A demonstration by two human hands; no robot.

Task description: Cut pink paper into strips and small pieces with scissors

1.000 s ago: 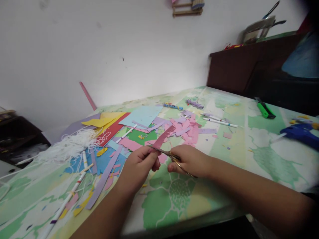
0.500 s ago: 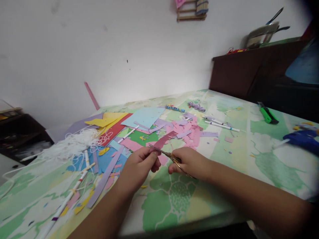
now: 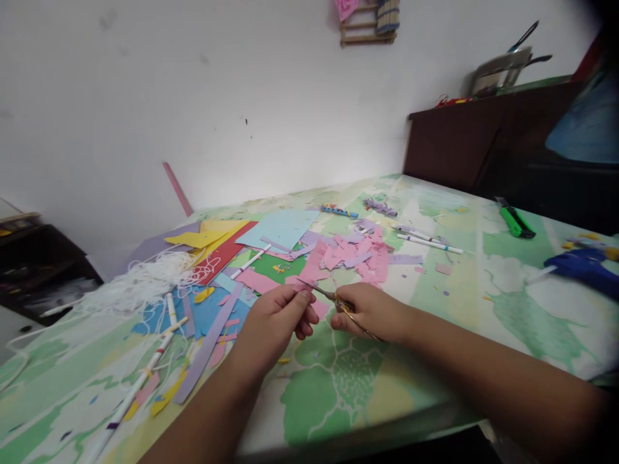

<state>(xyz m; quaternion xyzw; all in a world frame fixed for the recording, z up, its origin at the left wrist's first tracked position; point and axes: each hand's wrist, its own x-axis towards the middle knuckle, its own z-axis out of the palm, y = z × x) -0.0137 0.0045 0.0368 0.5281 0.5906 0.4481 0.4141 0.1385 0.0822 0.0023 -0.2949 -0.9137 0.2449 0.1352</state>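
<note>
My left hand is closed, thumb and fingers pinching the near end of a pink paper strip. The strip points away from me, over loose scraps. My right hand grips small gold-handled scissors, their dark blades pointing left across the strip just above my left fingertips. Whether the blades touch the paper I cannot tell. Beyond both hands lies a heap of pink and lilac paper pieces, some with fringed edges. A long lilac strip rests beside my left forearm.
White string lies tangled at the left, near red and light blue paper. White sticks lie beyond my right hand. Farther right are a green cutter and a blue glue gun. A patterned cloth covers the table.
The pink strip has swung from leaning right to standing more steeply away from me. The scissors have shifted slightly, their blades now showing more clearly above my left fingers. The view has moved a little.
</note>
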